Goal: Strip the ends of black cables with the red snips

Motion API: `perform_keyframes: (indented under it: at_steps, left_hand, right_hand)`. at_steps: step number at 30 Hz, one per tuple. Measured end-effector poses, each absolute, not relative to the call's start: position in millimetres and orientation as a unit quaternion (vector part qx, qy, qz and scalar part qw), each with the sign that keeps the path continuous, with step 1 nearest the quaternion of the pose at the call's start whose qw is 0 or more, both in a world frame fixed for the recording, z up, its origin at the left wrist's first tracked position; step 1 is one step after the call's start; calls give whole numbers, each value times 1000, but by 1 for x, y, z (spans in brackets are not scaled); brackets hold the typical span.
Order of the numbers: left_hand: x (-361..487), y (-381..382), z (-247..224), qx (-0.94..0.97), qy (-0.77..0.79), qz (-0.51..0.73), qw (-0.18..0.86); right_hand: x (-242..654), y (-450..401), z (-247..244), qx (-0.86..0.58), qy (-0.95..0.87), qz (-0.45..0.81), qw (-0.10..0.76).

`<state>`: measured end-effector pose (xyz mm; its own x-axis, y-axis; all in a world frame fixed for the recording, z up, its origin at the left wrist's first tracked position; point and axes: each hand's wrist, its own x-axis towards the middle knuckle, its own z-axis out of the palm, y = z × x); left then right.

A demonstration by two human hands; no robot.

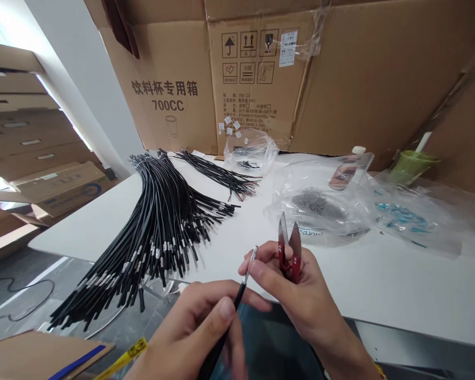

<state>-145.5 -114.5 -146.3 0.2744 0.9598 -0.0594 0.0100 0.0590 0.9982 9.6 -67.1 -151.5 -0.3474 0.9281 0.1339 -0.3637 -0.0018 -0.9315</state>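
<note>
Big black characters on the cardboard box (200,68) read 饮料杯专用箱, and right beneath, 700CC! Over on its next panel come the signs: umbrella, twin up-arrows, glass, then 5层 below, with small print giving 700 CC and (PP). The white sticker (288,48) is too small to read; the clear plastic bag (342,219) flashes what looks like SHOW.
</note>
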Motion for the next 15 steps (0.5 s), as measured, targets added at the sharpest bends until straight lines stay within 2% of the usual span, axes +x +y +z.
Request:
perform_keyframes:
  at_steps: [2,4,10,12,15]
  left_hand:
    - [-143,-111,-150,466,351,365,726]
    - [-138,-107,-158,398,265,361,800]
    - [-115,-102,-180,293,41,434,851]
    - [-112,-104,-181,325,97,451,825]
    - [-111,-108,-177,377,305,480,731]
  right_hand:
    - [10,-67,-152,-273,-506,653,492]
    - [11,-67,-152,-270,-509,659,483]
    - [14,-67,-149,-289,-516,648,479]
    - [15,-67,-148,-291,-517,642,485]
    - [18,-69,-146,-301,-522,633,485]
